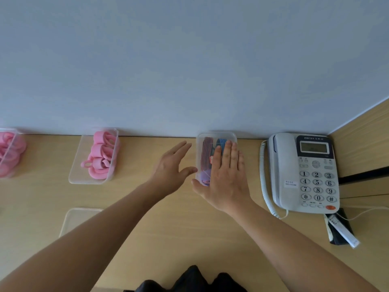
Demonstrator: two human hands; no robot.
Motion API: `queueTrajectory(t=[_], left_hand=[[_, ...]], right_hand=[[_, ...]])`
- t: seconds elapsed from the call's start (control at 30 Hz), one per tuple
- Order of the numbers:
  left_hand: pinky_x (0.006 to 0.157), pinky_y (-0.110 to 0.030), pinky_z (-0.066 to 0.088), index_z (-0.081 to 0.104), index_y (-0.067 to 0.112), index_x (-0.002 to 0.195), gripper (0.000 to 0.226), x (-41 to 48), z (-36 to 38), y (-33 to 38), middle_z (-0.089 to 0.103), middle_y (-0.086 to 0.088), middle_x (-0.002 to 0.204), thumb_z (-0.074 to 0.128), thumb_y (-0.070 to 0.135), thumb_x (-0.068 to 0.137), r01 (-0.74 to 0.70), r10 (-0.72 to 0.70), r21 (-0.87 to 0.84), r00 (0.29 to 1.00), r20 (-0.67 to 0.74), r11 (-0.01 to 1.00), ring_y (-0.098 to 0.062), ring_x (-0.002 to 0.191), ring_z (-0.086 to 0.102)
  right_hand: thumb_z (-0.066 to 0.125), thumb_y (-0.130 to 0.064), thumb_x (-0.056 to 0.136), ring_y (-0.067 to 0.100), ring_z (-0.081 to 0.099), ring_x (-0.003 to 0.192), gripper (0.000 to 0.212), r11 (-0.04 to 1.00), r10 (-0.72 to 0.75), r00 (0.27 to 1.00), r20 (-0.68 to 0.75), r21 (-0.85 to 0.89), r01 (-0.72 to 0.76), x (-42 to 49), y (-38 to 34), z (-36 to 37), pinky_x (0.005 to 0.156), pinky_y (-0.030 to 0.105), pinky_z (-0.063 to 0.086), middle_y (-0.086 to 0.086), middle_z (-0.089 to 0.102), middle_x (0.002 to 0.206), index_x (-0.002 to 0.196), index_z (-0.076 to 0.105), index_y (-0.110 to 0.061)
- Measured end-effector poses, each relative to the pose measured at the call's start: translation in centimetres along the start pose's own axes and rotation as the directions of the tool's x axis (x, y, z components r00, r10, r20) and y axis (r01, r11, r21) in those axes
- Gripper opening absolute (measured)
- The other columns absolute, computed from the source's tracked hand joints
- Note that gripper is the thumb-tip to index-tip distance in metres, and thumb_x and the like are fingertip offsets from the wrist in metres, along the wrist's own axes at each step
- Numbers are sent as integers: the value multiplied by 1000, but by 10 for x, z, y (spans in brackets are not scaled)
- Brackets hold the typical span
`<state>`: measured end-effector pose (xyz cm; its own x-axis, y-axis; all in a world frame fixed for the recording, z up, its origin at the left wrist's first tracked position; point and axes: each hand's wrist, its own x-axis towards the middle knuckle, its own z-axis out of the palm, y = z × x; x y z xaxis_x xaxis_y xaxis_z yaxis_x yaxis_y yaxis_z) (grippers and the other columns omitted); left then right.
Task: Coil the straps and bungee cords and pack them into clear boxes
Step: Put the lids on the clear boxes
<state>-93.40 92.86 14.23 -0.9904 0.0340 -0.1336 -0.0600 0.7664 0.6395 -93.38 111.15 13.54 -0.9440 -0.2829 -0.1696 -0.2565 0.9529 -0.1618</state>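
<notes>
Wooden desk (168, 228) bears 3 clear boxes (77, 166), a loose lid (81, 218), a telephone (303, 173).

Soft, even light fills the frame. The wall (189, 60) has a cool blue-grey cast, a little darker toward the top. Shadows on the bench (168, 228) are faint and diffuse. Wide-angle bending curves straight lines near the left and right edges. Detail is mildly soft, though the telephone (315, 182) digits are legible.

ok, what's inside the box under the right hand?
Through the clear box: a red-striped cord on the left, a blue-striped cord at the back, a purple coil in front. The right hand lies flat on top, hiding the right side.
</notes>
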Motion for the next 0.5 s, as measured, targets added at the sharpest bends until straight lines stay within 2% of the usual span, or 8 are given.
queueTrajectory(t=[0.1, 0.17, 0.23, 0.3, 0.33, 0.4, 0.5], left_hand=[[113, -47, 44, 56, 13, 145, 64, -18, -11, -20, 51, -10, 153, 81, 27, 88, 12, -11, 18, 997, -74, 1000, -28, 141, 49], [101, -51, 53, 64, 8, 136, 54, -29, -24, -33, 60, -14, 142, 82, 23, 87, -9, 12, 23, 989, -147, 1000, -33, 128, 59], [91, -50, 58, 70, 6, 127, 45, -42, -39, -48, 67, -14, 130, 82, 21, 86, -50, 58, 38, 970, -235, 998, -35, 114, 66], [87, -44, 59, 73, 7, 120, 38, -53, -55, -60, 71, -10, 121, 82, 19, 86, -76, 84, 38, 947, -310, 996, -32, 105, 69], [86, -43, 59, 74, 8, 119, 35, -60, -64, -67, 72, -8, 119, 82, 18, 87, -82, 87, 31, 937, -338, 996, -30, 103, 69], [86, -41, 58, 75, 11, 117, 30, -74, -81, -89, 73, -6, 117, 80, 17, 88, -77, 75, 10, 922, -379, 997, -30, 101, 68], [85, -44, 58, 76, 11, 115, 28, -103, -108, -133, 74, -6, 115, 74, 18, 88, -70, 50, -33, 908, -415, 997, -29, 101, 68]], right_hand=[[13, -85, 80, 39, -16, 151, 116, 999, 1, 1000, 6, -35, -1, 4, 1, 1, 123, 53, 0, 28, -14, 161, 156, -5, 1], [9, -86, 78, 39, -17, 150, 117, 998, 16, 1000, 21, -62, -14, 7, 0, 0, 123, 52, -2, 28, -13, 162, 156, -6, -1], [11, -86, 79, 37, -18, 150, 116, 993, 35, 999, 37, -113, -31, 9, -3, -4, 123, 52, -5, 26, -13, 162, 157, -6, -3], [21, -84, 82, 37, -19, 150, 112, 986, 90, 995, 43, -146, -83, 7, -9, -8, 122, 52, -9, 25, -10, 163, 158, -2, -5], [29, -80, 85, 38, -16, 151, 108, 984, 123, 992, 11, -133, -120, 4, -18, -10, 122, 52, -8, 25, -6, 164, 158, 3, -5], [44, -65, 91, 42, -2, 152, 92, 983, 170, 977, -128, -42, -177, -6, -48, -8, 123, 53, 2, 27, 10, 162, 155, 22, -4], [44, -51, 93, 47, 27, 144, 67, 980, 176, 942, -286, 141, -141, -35, -128, 11, 119, 56, 23, 29, 37, 151, 140, 51, -4]])
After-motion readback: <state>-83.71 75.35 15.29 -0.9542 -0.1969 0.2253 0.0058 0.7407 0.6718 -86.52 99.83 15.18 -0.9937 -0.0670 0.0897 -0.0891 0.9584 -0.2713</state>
